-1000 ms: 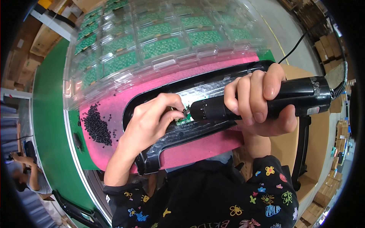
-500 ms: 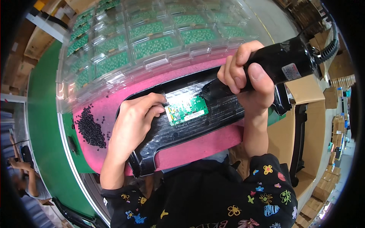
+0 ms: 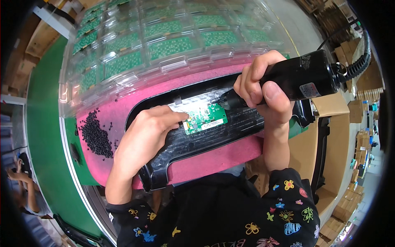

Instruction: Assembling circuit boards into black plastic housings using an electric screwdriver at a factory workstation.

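Note:
A long black plastic housing point(image 3: 214, 140) lies on a pink foam pad point(image 3: 123, 111). A small green circuit board point(image 3: 205, 118) sits in the housing. My left hand point(image 3: 144, 131) rests on the housing, its fingertips pressing the board's left edge. My right hand point(image 3: 263, 88) is wrapped around a black electric screwdriver point(image 3: 300, 78), tilted with its tip at the board's upper right corner. A coiled cable runs from the tool's rear at the upper right.
Clear plastic trays point(image 3: 164, 45) holding several green circuit boards lie beyond the pad. A heap of small black screws point(image 3: 95, 136) sits on the pad's left end. A green belt point(image 3: 41, 123) runs at left. Cardboard boxes point(image 3: 333, 107) stand at right. Another person point(image 3: 18, 177) is at far left.
My right hand lifted the screwdriver off the board's left part and swung it up to the right, then brought the tip down at the board's upper right corner. My left hand stayed on the board.

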Demonstrator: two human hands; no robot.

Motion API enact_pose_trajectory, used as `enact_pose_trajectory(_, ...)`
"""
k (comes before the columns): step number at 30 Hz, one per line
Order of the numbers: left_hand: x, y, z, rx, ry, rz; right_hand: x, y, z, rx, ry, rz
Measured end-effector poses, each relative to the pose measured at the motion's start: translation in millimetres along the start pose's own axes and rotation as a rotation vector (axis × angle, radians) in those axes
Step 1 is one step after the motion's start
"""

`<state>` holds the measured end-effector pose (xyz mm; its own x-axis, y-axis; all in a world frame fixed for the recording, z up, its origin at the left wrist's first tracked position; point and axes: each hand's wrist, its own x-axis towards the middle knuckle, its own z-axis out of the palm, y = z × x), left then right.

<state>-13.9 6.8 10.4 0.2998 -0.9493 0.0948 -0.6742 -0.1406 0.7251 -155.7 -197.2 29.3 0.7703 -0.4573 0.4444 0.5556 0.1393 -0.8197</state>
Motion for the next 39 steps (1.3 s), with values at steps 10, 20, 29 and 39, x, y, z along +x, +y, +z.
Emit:
enact_pose_trajectory(10,-5.5,-1.7,1.5,0.224,-0.108,0.010,11.9,9.0,4.5,-0.242,-0.123,0.027)
enact_pose_trajectory(20,-5.6,-1.8,-3.8,0.219,-0.181,-0.010,1.6,1.9,0.8,-0.031,-0.055,-0.027)
enact_pose_trajectory(29,2.7,2.1,8.1,-0.223,0.109,0.171,-1.5,4.0,5.0,0.496,-0.231,-0.071)
enact_pose_trajectory(39,4.4,1.8,12.8,-0.116,0.220,0.261,-3.4,0.6,11.3,0.419,-0.246,-0.060)
